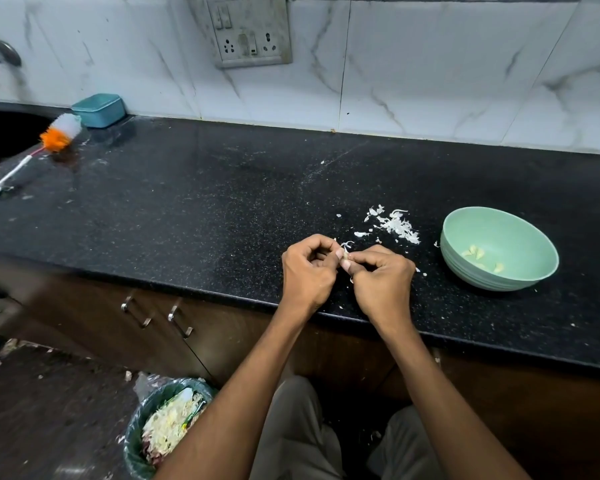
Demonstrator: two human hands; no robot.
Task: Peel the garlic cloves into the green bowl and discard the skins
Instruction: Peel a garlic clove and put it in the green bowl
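Observation:
My left hand [309, 271] and my right hand [381, 278] meet over the black counter and pinch one small garlic cloves piece [344, 255] between their fingertips, thumbs against it. A strip of pale skin sticks out just above the clove. A heap of white garlic skins [397, 225] lies on the counter behind my right hand. The green bowl [520, 275] stands to the right, apart from my hands, with several peeled cloves [480, 258] inside.
A green bin [132, 441] lined with plastic and filled with scraps stands on the floor below left. A bottle brush [39, 150] and a teal box [99, 110] lie at the far left by the sink. The counter's front edge [222, 294] runs under my wrists.

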